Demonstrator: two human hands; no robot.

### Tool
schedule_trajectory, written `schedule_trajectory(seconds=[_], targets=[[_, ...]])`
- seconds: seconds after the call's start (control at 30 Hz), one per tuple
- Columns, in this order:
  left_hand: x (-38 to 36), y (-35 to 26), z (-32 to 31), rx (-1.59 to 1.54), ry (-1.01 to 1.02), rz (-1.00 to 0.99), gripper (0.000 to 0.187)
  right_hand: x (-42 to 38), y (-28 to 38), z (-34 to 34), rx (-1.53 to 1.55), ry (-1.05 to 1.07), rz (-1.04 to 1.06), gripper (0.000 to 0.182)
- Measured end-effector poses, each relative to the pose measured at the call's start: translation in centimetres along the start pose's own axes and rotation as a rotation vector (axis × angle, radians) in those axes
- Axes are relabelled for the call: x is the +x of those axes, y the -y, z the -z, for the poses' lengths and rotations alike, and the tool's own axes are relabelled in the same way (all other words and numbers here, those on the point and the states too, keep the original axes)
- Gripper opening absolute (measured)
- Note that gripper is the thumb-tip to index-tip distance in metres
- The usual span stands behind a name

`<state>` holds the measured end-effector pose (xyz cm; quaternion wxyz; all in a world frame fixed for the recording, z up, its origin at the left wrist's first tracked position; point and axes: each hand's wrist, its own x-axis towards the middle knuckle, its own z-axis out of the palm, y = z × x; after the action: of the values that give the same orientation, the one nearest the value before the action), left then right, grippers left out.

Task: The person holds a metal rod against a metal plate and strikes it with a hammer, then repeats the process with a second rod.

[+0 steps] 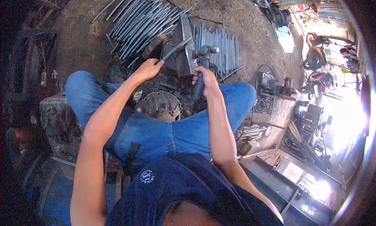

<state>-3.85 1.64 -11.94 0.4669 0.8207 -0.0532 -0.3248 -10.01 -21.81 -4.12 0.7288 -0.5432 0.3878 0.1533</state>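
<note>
- At about half past ten from the picture's centre, a thin metal rod (176, 49) is gripped near its lower end by the left hand (149, 68), with the fingers closed around it.
- The rod is slanted toward one o'clock, and its far end is seen over the narrow face of the steel anvil block (187, 57) at twelve o'clock; whether the two are touching cannot be told.
- At one o'clock, the dark handle of a hammer (200, 79) is wrapped by the closed fingers of the right hand (206, 80).
- The hammer's head is held just beyond that hand, toward twelve o'clock, near the anvil block's right side; contact cannot be made out.
- At eleven o'clock, a loose pile of metal rods (147, 24) is spread on the dirt floor (250, 41).
- At one o'clock, past the hammer, a second group of rods (221, 49) is laid closely side by side.
- At nine o'clock, a ribbed round metal housing (158, 103) is set between the bent, jeans-covered legs (149, 134).
</note>
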Motion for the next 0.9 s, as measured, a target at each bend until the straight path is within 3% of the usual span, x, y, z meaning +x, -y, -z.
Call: schedule_trajectory(seconds=[0.07,0.3,0.47,0.53,0.6,0.73,0.83,0.87,0.9], targets=[[-0.3,-0.2,0.3,0.082,-0.023,-0.024,0.052,0.5,0.1,0.1,0.092,-0.060,-0.068,0.013],[-1.5,1.2,-1.8,0.048,-0.096,-0.004,0.052,-0.1,-0.5,-1.0,0.052,-0.129,-0.009,0.056],[-2.8,-0.7,-1.7,0.038,-0.146,-0.023,0.051,1.3,0.6,-2.0,-0.056,-0.138,0.061,0.058],[-2.8,-1.3,-1.4,0.091,-0.130,0.025,0.050,1.2,3.2,-2.3,-0.096,-0.052,0.205,0.060],[-2.7,-1.6,-1.5,0.148,-0.136,0.035,0.052,-1.8,7.9,-3.7,-0.158,-0.145,0.347,0.061],[-2.3,-1.2,-1.3,0.202,-0.107,0.046,0.053,-7.8,16.0,-6.6,-0.154,-0.237,0.951,0.065],[-2.0,-0.7,-1.7,0.209,-0.112,0.027,0.053,-5.7,14.1,-7.0,0.057,-0.180,1.040,0.056],[-1.7,-0.6,-1.6,0.222,-0.115,0.028,0.053,-2.8,10.9,-6.1,-0.041,-0.181,0.936,0.059],[-1.9,-0.9,-1.4,0.218,-0.119,0.028,0.053,3.6,6.4,-4.5,-0.138,-0.423,0.809,0.057]])
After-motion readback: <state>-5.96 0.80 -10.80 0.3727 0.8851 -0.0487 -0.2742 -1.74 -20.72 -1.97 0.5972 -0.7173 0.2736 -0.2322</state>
